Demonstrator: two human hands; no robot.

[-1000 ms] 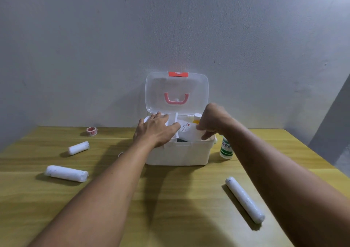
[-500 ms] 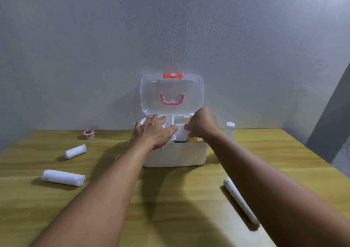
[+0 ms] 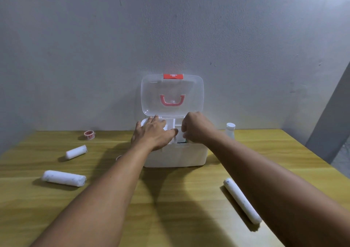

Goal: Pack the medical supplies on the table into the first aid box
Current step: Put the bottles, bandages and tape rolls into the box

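Both your hands are at the open first aid box (image 3: 176, 155), which sits at the back of the table (image 3: 170, 199) with its clear lid (image 3: 172, 95) standing upright against the wall. Your left hand (image 3: 153, 135) lies flat over the left part of the inner tray, fingers spread and loose, holding nothing. Your right hand (image 3: 197, 128) is curled down into the right compartment; the fingertips are hidden behind the knuckles, so you cannot tell from here whether they are closed on something or just letting go.

Still on the table: a short gauze roll (image 3: 76, 152) at the left, its long axis running left to right with the far end tipped slightly away from you; a longer gauze roll (image 3: 63, 178) nearer you, lying almost straight across; a long thin roll (image 3: 242, 201) on the right, pointing diagonally from the box toward your right elbow; a small reel of tape (image 3: 89, 134) at the far left, near the wall; and a white bottle (image 3: 230, 130) upright just right of the box.

The rolls look light and soft, so they will likely squash a little. Grip each around its middle. The long thin one probably needs to go in lengthwise along the box. The bottle looks rigid and smooth; take it by the body below the cap.
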